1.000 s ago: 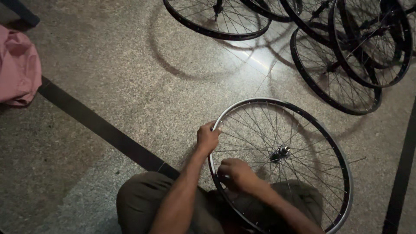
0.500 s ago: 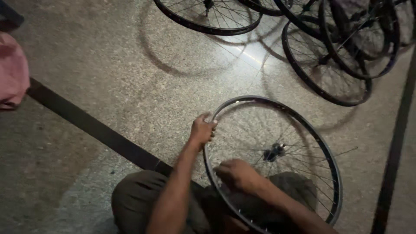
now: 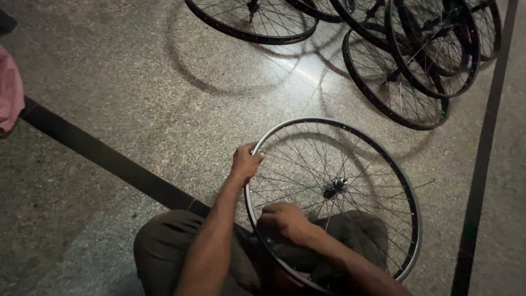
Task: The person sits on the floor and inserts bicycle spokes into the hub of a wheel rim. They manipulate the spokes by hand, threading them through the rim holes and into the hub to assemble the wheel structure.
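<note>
Barely shifted, left hand still grips the wheel rim; right hand stays curled closed on the spokes.

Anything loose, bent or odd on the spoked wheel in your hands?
One thin spoke pokes out past the right side of the silver spoked bicycle wheel rim, unattached at its outer end. Left hand grips the rim; right hand works among the spokes.

Several spare spoked wheels lie stacked on the floor; pink cloth at left.
</note>
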